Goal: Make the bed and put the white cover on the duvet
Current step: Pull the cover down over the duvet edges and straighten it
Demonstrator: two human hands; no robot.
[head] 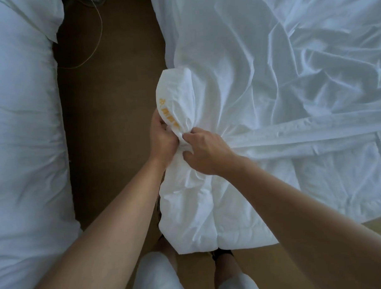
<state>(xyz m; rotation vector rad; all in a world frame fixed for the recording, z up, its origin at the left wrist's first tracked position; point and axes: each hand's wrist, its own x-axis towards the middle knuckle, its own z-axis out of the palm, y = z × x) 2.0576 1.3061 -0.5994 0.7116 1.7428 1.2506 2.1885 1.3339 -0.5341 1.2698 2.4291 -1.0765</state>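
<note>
The white cover [258, 62] lies crumpled over the bed on the right, with yellow print on one bunched corner [175, 99]. Below it the quilted white duvet [209, 208] hangs off the bed's near corner toward the floor. My left hand [162, 138] grips the bunched corner from the left, just under the yellow print. My right hand [205, 150] pinches the gathered fabric from the right, fingertips meeting the left hand. A taut band of cover fabric [314, 133] runs from my hands to the right edge.
A second bed with white bedding [22, 128] fills the left side. A brown floor aisle [110, 104] runs between the beds, with a thin cord [95, 46] lying on it. My legs and feet [155, 273] stand at the bottom.
</note>
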